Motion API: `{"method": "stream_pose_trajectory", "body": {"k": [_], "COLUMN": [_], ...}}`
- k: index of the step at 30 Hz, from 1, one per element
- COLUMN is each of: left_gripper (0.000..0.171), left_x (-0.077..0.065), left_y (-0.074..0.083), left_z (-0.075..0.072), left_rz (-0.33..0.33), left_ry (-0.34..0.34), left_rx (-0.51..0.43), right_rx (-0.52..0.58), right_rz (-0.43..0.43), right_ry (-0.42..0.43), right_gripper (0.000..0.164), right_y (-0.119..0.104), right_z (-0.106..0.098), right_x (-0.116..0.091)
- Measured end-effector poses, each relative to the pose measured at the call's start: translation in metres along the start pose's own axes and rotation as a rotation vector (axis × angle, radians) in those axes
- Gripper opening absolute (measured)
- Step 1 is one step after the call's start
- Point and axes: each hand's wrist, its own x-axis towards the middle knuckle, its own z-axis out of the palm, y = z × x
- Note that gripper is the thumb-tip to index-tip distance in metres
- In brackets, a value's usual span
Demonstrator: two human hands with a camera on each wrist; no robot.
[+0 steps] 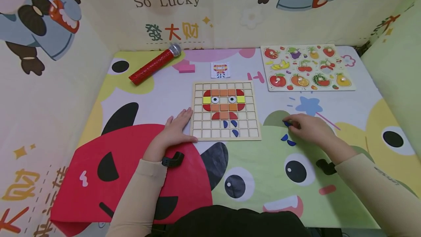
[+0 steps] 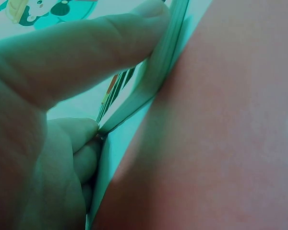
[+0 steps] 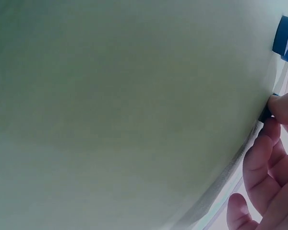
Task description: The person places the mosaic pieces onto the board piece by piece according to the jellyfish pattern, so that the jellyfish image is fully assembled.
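A square wooden grid board [image 1: 198,124] lies on the table, with a face of red, orange and yellow pieces and two eye pieces set in it. Below the face sit several blue half-round pieces [image 1: 234,123]. My left hand [image 1: 175,131] rests against the board's left edge, fingers extended; its thumb [image 2: 81,52] touches the edge in the left wrist view. Right of the board, my right hand [image 1: 310,129] pinches a blue half-round piece [image 1: 287,123] between thumb and fingers, mostly hidden. Two more blue pieces, one [image 1: 284,138] beside the other [image 1: 291,143], lie just below that hand.
Behind the board lies a small picture card [image 1: 220,70] showing a similar face. A red glittery microphone [image 1: 152,68] and a pink block [image 1: 186,68] are at the back left. The fruit puzzle board [image 1: 307,78] occupies the back right. Patterned cloth walls enclose the table.
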Motion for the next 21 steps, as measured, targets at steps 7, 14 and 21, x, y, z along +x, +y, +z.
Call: {"method": "stream_pose_trajectory", "body": {"k": [7, 14, 21], "left_gripper": [0.109, 0.109, 0.109], "left_x": [0.0001, 0.0009, 0.0016], "left_y": [-0.0002, 0.0, -0.0007], "left_z": [0.0005, 0.0005, 0.0009], "left_rz": [-0.003, -0.001, -0.011], "left_ry": [0.003, 0.001, -0.006], "left_rx": [-0.004, -0.003, 0.005], "right_rx": [0.033, 0.07, -0.013], "right_rz": [-0.035, 0.019, 0.076], "right_ry": [0.034, 0.016, 0.024], "right_gripper": [0.028, 0.042, 0.05], "right_y": [-0.0009, 0.0005, -0.0021], "right_z": [0.002, 0.0027, 0.0028], "right_x": [0.0005, 0.0012, 0.0017]}}
